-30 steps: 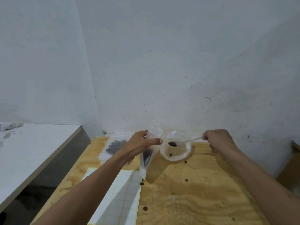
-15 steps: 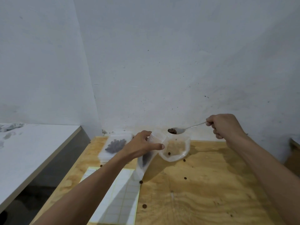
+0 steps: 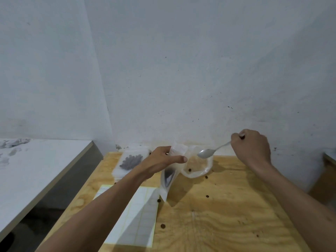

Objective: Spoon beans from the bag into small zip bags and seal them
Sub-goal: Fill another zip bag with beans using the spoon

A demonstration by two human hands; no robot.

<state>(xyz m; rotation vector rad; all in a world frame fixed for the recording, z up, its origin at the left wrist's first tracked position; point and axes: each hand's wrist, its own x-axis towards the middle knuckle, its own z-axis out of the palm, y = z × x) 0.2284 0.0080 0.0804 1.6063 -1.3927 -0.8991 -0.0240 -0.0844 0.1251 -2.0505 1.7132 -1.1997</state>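
Plywood bench (image 3: 227, 215), set against a white wall (image 3: 181, 70). A small zip bag (image 3: 168, 176) is held upright near the back edge, its mouth gripped between the thumb and fingers of the left hand (image 3: 160, 160); dark beans are seen through its lower half, and its bottom corner is rested on the bench. A metal spoon (image 3: 206, 153) is pinched by its handle in the closed right hand (image 3: 251, 147), the bowl poised over the open bean bag (image 3: 199, 167) just right of the zip bag. Filled bags are stacked (image 3: 131, 160) toward the back left corner. A gridded sheet (image 3: 134, 215) is laid along the left edge. Loose beans (image 3: 163, 226) are scattered across the bench.
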